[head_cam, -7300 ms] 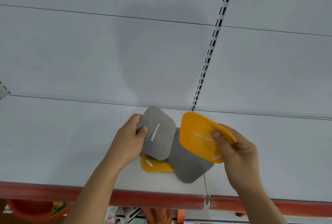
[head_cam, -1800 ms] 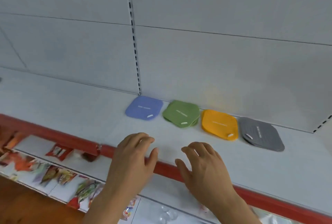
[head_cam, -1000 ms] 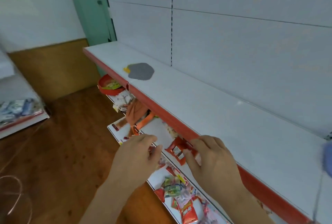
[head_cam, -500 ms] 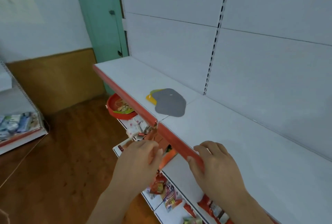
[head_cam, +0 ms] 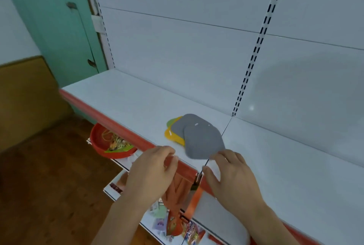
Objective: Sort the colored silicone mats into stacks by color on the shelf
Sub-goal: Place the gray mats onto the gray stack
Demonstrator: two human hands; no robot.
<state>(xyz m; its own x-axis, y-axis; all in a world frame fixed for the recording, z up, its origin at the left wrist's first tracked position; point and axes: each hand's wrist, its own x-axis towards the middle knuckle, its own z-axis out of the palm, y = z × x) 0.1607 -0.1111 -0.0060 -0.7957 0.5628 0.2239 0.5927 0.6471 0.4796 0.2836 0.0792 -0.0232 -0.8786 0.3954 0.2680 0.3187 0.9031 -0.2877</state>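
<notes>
Unsorted mats (head_cam: 202, 140) — two grey over yellow and green — lie overlapped near the shelf (head_cam: 126, 97) front edge, at 12 o'clock from both hands; left hand (head_cam: 152, 168) and right hand (head_cam: 230, 172) — grips loose, empty — poised, apparently, to lift one.

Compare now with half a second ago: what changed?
Both empty hands, left hand and right hand, have closed in on the pile of grey, yellow and green silicone mats, now just ahead of the fingers. Nothing gripped yet. The pile lies unchanged on the white shelf.
</notes>
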